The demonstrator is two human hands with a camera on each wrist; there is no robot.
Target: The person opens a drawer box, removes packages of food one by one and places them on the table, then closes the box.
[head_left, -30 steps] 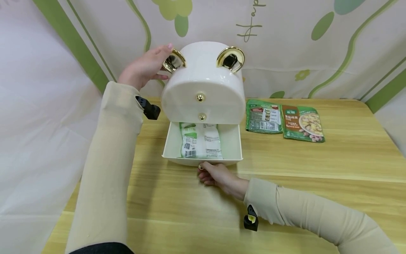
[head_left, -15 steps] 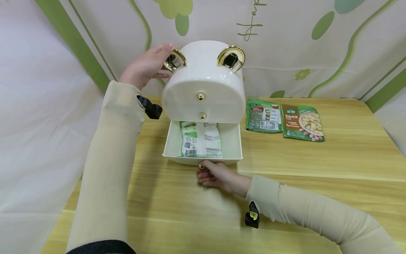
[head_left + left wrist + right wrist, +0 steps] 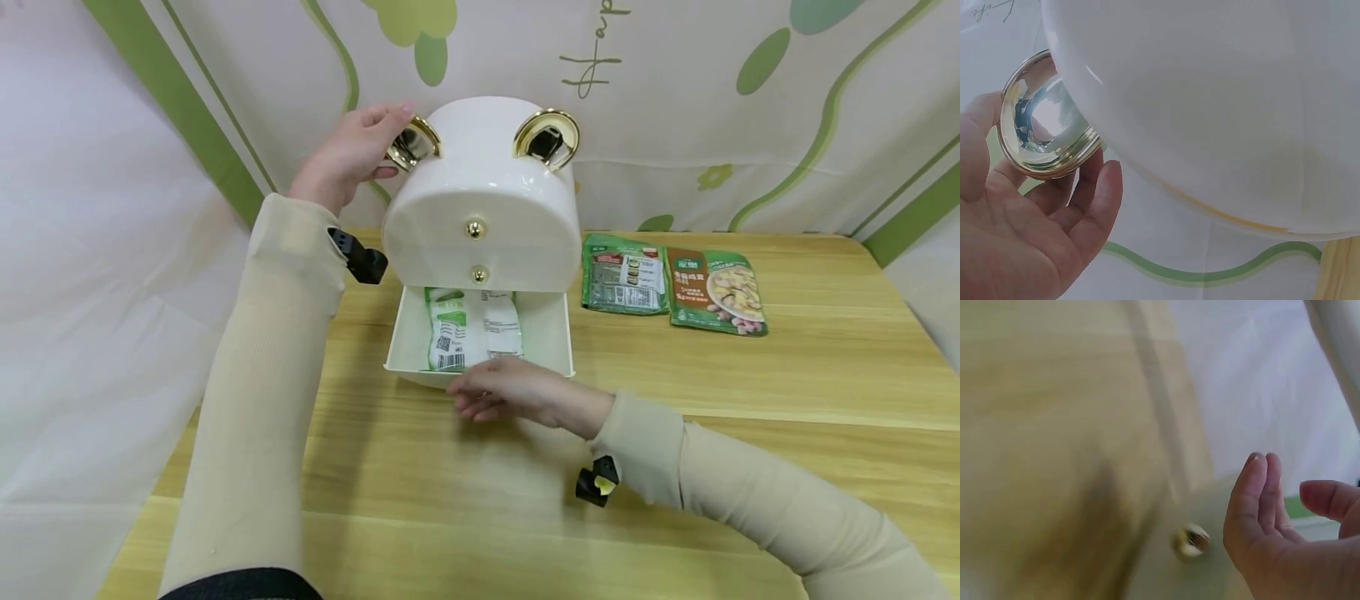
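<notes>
A white domed box with two gold ears stands at the back of the wooden table. Its bottom drawer is pulled out, and a white and green packet lies flat inside. My left hand rests against the left gold ear. In the left wrist view its nearly straight fingers cup the ear. My right hand hovers at the drawer's front edge with straight fingers and holds nothing. In the blurred right wrist view it is close to the gold drawer knob.
Two green food packets lie side by side on the table, right of the box. A white cloth with green leaf prints hangs behind the table and along its left side.
My right hand has let go of the drawer's knob, opened, and risen slightly to the drawer's front edge. The left hand, box and drawer have stayed put.
</notes>
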